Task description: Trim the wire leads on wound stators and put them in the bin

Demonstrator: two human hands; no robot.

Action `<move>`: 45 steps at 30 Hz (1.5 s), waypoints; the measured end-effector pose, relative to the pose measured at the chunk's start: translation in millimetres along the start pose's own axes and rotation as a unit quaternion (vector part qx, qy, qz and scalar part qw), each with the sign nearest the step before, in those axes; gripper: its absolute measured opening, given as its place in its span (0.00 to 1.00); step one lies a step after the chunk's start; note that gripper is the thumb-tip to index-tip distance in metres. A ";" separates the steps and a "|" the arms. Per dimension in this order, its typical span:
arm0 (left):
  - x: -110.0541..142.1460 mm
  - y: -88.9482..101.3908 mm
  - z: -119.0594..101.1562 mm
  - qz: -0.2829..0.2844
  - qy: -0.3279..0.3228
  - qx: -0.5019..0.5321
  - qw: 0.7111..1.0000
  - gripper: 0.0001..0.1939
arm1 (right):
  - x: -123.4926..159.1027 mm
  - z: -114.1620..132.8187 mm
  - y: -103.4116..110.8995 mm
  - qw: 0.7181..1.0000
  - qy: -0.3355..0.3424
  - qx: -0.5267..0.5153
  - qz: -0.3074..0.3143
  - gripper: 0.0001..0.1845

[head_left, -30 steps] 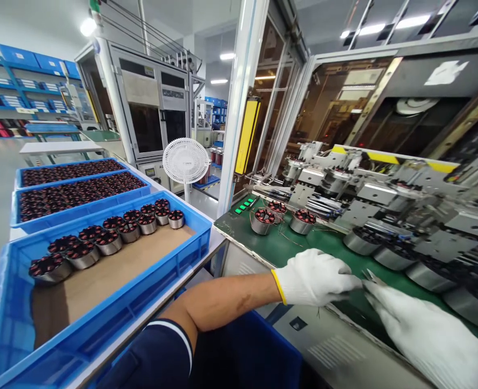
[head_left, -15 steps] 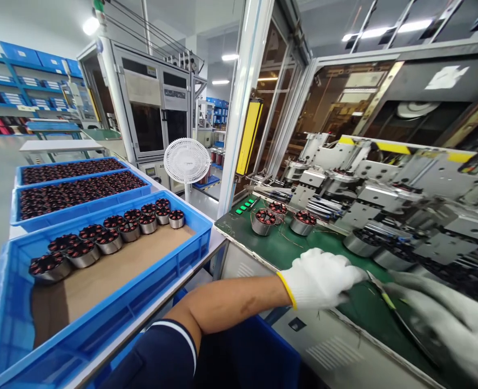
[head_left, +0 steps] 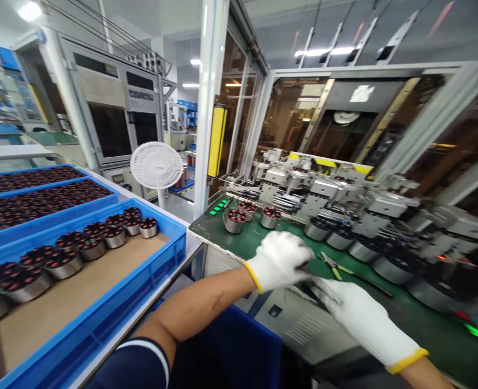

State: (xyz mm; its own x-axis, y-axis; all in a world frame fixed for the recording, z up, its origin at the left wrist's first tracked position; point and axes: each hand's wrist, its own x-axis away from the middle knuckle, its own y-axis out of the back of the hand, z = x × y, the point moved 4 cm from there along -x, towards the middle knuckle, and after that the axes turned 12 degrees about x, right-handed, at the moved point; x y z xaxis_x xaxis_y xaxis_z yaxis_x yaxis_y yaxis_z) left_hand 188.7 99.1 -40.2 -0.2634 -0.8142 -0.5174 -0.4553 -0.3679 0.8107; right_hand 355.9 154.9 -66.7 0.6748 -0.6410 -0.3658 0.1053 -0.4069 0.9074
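My left hand (head_left: 281,259), in a white knit glove with a yellow cuff, is curled over the front edge of the green worktop. My right hand (head_left: 356,310), gloved the same way, meets it from the right, with blurred, dirty fingertips close together. Something dark shows between the fingers, too smeared to name. Just behind the hands, a pair of pliers (head_left: 331,263) with green handles lies on the worktop (head_left: 206,229), jaws to the left. Wound motor stators stand farther back: one stator (head_left: 235,220) with loose copper wire, another stator (head_left: 270,217) beside it.
A row of metal cores (head_left: 362,249) with dark tops lines the machine fixtures (head_left: 323,189). At left, a blue tray (head_left: 141,281) holds several finished stators on cardboard, with fuller trays behind. A white fan (head_left: 156,165) and a machine post (head_left: 209,108) stand between.
The view has swung right. My right hand has moved left, away from the pliers, to meet my left hand at the worktop's front edge. The pliers lie clear of both hands.
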 end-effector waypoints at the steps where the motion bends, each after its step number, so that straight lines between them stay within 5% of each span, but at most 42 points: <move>1: 0.5 3.6 6.2 -0.015 0.036 0.034 0.999 0.32 | 7.6 -3.2 9.5 0.999 -0.040 -0.015 -0.001 0.14; 3: 1.6 2.1 21.2 -0.006 0.108 0.125 0.986 0.50 | 30.7 -4.0 37.1 0.985 -0.153 -0.013 -0.078 0.20; 5: 1.8 -9.4 33.4 0.048 0.156 0.213 0.963 0.52 | 57.3 17.9 60.8 0.966 -0.178 0.014 -0.185 0.23; 9: 1.0 -27.0 39.8 0.077 0.170 0.276 0.943 0.41 | 74.8 104.8 42.7 0.986 0.126 0.033 -0.105 0.24; 11: 2.1 -28.4 37.9 0.064 0.176 0.262 0.947 0.37 | 64.1 121.1 20.4 0.984 0.153 0.063 -0.064 0.28; 16: 3.7 -25.7 30.2 0.046 0.182 0.239 0.953 0.35 | 18.0 79.2 -8.0 0.983 -0.113 0.132 -0.055 0.27; 21: 2.3 -26.5 29.0 0.045 0.191 0.234 0.952 0.36 | 8.3 63.4 -0.3 0.972 -0.201 0.111 -0.036 0.21; 25: 2.1 -27.3 30.1 0.050 0.189 0.232 0.953 0.35 | 4.2 58.3 0.3 0.978 -0.195 -0.068 0.028 0.20; 28: 2.2 -28.5 32.0 0.053 0.192 0.227 0.953 0.35 | -1.0 51.2 -11.2 0.917 -0.178 -0.337 0.120 0.22; 30: 2.8 -28.8 33.1 0.052 0.189 0.227 0.954 0.35 | -0.9 42.9 -13.3 0.893 -0.177 -0.386 0.148 0.25; 33: 4.0 -27.9 33.5 0.048 0.175 0.236 0.955 0.34 | 3.8 26.1 3.1 0.938 -0.175 -0.284 0.097 0.22; 36: 4.1 -27.5 33.1 0.053 0.177 0.242 0.952 0.34 | 4.6 26.7 30.3 0.996 -0.060 -0.046 0.053 0.14; 38: 3.5 -28.0 33.0 0.061 0.190 0.239 0.950 0.35 | 0.3 34.5 37.8 0.998 0.014 0.036 0.057 0.12; 39: 3.3 -28.3 33.1 0.064 0.196 0.237 0.950 0.36 | -3.4 35.6 36.9 0.998 -0.002 -0.007 0.068 0.12; 41: 3.3 -28.8 33.4 0.066 0.201 0.234 0.949 0.36 | -10.0 33.2 25.8 0.971 -0.119 -0.181 0.096 0.14; 45: 5.2 -29.5 35.1 0.061 0.196 0.228 0.952 0.35 | -1.7 41.5 -7.8 0.855 -0.272 -0.412 0.159 0.27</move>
State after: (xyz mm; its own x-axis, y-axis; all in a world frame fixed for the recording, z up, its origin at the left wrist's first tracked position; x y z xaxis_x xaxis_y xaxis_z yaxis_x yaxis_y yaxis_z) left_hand 170.9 121.5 -76.4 -0.0409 -0.9764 -0.2120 -0.7869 -0.0993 0.6090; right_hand 323.7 132.1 -81.7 0.3482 -0.9333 0.0878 0.6103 0.2967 0.7345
